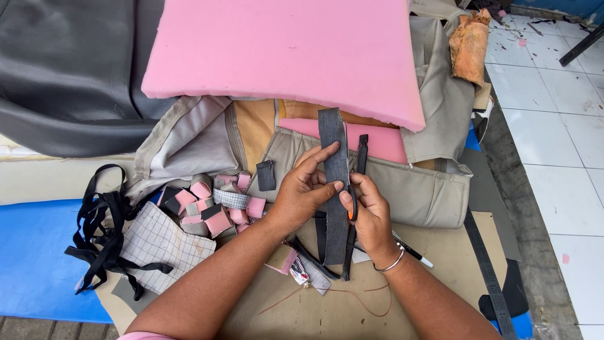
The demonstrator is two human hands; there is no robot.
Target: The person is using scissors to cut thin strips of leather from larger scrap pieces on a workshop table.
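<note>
Hands meet at centre frame over a cluttered work surface. Left hand (302,189) pinches a long dark grey strip (334,182) between thumb and fingers, holding it upright in the picture. Right hand (371,211) is closed around black scissors (356,195) with an orange inner handle, thumb touching the strip's right edge; a silver bangle (391,263) sits on that wrist. Strip runs from the lower edge of the pink foam slab (283,53) down to the cardboard sheet (352,302). Beige fabric cover (421,189) lies under the hands. Pink foam offcuts (211,208) lie centre left, black webbing (104,230) at left. White pen (412,252) lies just right of the right wrist.
</note>
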